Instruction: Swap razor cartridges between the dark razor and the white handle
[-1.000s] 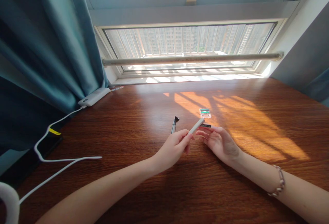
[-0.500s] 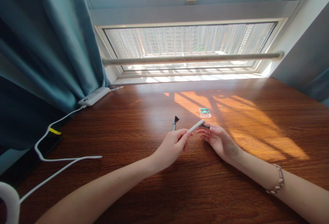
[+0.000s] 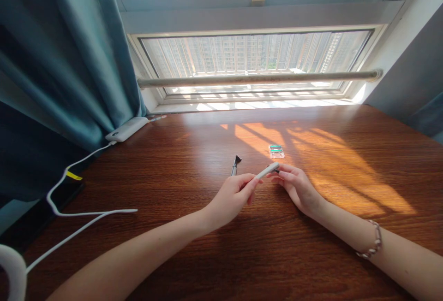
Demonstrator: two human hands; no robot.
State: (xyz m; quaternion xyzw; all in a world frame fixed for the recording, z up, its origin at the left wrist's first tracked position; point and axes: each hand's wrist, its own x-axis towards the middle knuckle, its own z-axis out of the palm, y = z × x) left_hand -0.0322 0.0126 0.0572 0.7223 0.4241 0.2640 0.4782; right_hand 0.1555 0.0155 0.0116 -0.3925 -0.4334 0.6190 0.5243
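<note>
Two bare hands meet near the middle of the frame, low over a brown wooden table (image 3: 173,162); the left hand (image 3: 230,197) has its fingers closed around the near end of one white razor handle (image 3: 266,171), which slants up and to the right; the far end of the handle reaches the right hand (image 3: 296,188); there the right hand's fingertips (image 3: 277,172) pinch a small dark razor head (image 3: 276,169) right at the tip of the handle; it is too small to tell if head and handle are joined.

Just left of the hands, a bit higher in the frame, one more razor handle (image 3: 235,166) lies flat on the table; it is grey with a dark forked end and nothing touches it; a little above the right hand sits one small clear blade case (image 3: 276,151) with green strips inside, lying in a patch of orange sunlight; it is near the hands but apart from them.

On the right wrist, at the lower right of the frame, there is one beaded bracelet (image 3: 372,244).

At the left of the frame one white power bank (image 3: 126,129) rests by the blue curtain (image 3: 62,61); one white cable (image 3: 79,185) runs from it down to the lower left corner; one big window (image 3: 256,61) fills the top, with one long rail (image 3: 259,79) across it.
</note>
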